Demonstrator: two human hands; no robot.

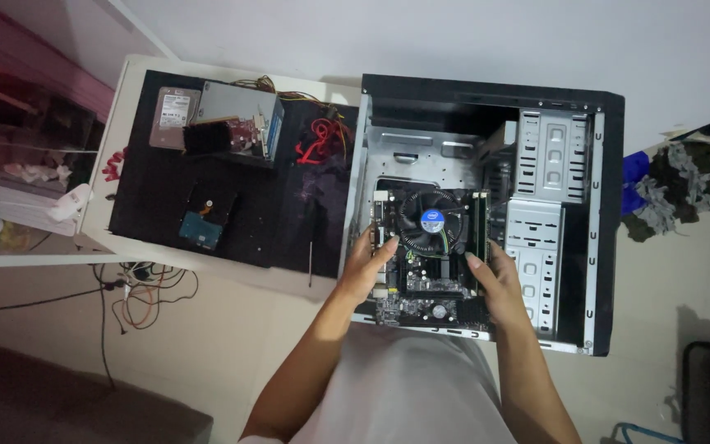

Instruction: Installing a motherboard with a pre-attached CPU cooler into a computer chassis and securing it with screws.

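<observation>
An open black computer case (610, 214) lies on its side on the table. Inside it sits a dark motherboard (421, 288) with a round black cooler fan (431, 220) near its middle. My left hand (365, 267) grips the board's left edge. My right hand (499, 284) holds the board's right edge, beside the upright memory sticks (481, 230). The board rests low in the case, over the metal tray (421, 152).
A black mat (273, 222) covers the white table left of the case. On it lie two hard drives (173, 117), a power supply with cables (240, 111), red cables (314, 140) and a screwdriver (311, 259). Cables hang below the table (145, 288).
</observation>
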